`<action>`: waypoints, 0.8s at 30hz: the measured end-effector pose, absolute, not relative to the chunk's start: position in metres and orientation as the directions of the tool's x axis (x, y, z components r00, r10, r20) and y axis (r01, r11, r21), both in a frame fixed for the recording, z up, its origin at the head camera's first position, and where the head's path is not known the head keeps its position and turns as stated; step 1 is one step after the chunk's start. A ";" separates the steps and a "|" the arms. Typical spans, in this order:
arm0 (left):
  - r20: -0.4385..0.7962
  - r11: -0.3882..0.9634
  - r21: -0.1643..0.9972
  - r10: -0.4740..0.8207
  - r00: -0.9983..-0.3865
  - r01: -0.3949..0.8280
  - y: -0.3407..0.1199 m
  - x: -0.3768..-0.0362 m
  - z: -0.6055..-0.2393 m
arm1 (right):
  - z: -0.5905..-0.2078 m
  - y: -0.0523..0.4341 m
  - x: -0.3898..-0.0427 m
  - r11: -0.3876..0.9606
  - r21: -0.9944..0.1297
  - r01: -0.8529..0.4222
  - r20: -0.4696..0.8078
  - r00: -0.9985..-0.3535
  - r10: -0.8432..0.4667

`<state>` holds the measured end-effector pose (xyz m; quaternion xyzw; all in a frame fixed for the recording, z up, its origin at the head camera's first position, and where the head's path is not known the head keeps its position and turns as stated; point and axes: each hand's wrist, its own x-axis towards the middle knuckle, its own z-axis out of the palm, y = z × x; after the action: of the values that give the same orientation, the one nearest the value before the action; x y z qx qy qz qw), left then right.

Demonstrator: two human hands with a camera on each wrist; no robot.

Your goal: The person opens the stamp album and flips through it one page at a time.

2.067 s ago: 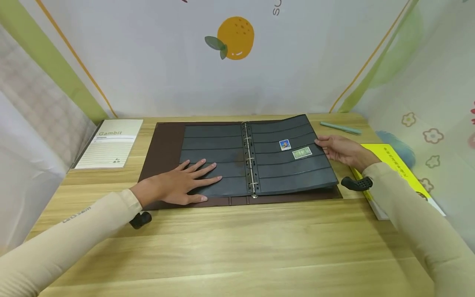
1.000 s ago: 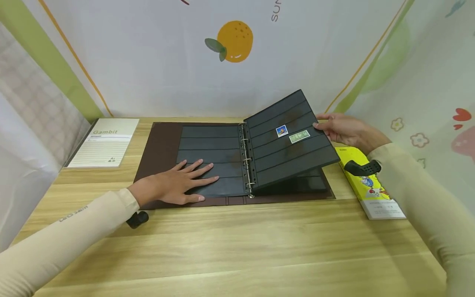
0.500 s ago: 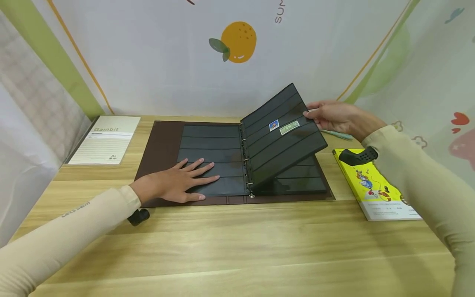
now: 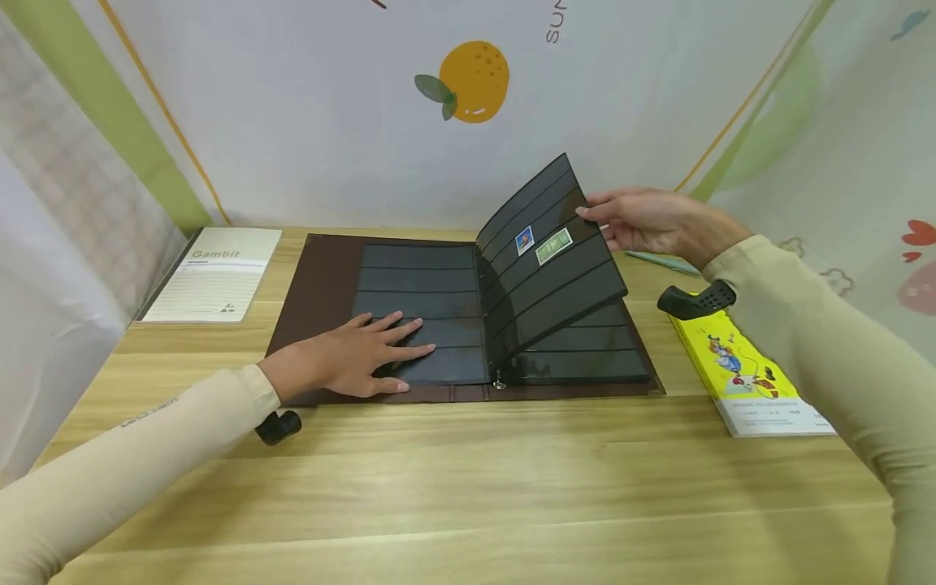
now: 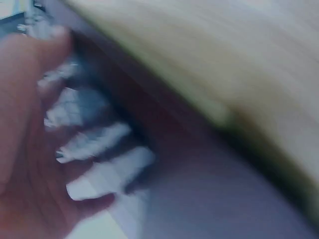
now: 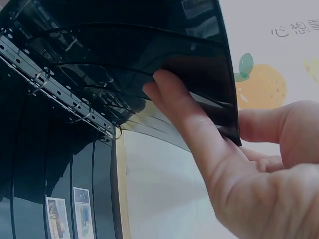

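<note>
A brown ring-binder stamp album (image 4: 316,280) lies spread on the table. My left hand (image 4: 344,356) rests flat on its left black page (image 4: 417,280), fingers apart; in the left wrist view this hand (image 5: 35,134) is blurred. With thumb and fingers, my right hand (image 4: 654,219) pinches the outer edge of a raised black stamp page (image 4: 559,280), tilted up from the rings. A small blue stamp (image 4: 525,240) and a green stamp (image 4: 553,246) sit in its strips. On the page beneath, the right wrist view shows two more stamps, including a brownish one (image 6: 57,217).
A white notebook (image 4: 212,276) marked Gambit lies left of the album. To the right is a yellow book (image 4: 724,357), partly under the right forearm. A pale green pen-like stick (image 4: 665,262) lies behind the right hand. A printed curtain (image 4: 329,122) hangs behind the table.
My right hand has lifted the right page by its edge and swung it up and leftward, uncovering part of the page below. The left hand has stayed in place.
</note>
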<state>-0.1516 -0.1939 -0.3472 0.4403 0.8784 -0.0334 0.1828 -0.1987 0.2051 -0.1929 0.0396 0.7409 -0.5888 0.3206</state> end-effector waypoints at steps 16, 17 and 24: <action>-0.458 0.568 0.813 0.487 -0.744 -0.129 -0.008 -0.116 -0.179 | -0.169 0.185 -0.202 0.309 -0.858 0.410 -0.506 -0.779 -0.370; -0.459 0.577 0.808 0.487 -0.743 -0.121 -0.003 -0.117 -0.176 | -0.168 0.184 -0.202 0.328 -0.855 0.402 -0.508 -0.780 -0.366; -0.410 0.540 0.837 0.512 -0.755 -0.088 -0.004 -0.122 -0.170 | -0.165 0.176 -0.202 0.354 -0.852 0.385 -0.507 -0.776 -0.376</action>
<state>-0.1222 -0.0038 -0.1699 0.1299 0.8150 0.4617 0.3250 -0.2016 0.1765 -0.1653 0.0032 0.7515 -0.5685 0.3348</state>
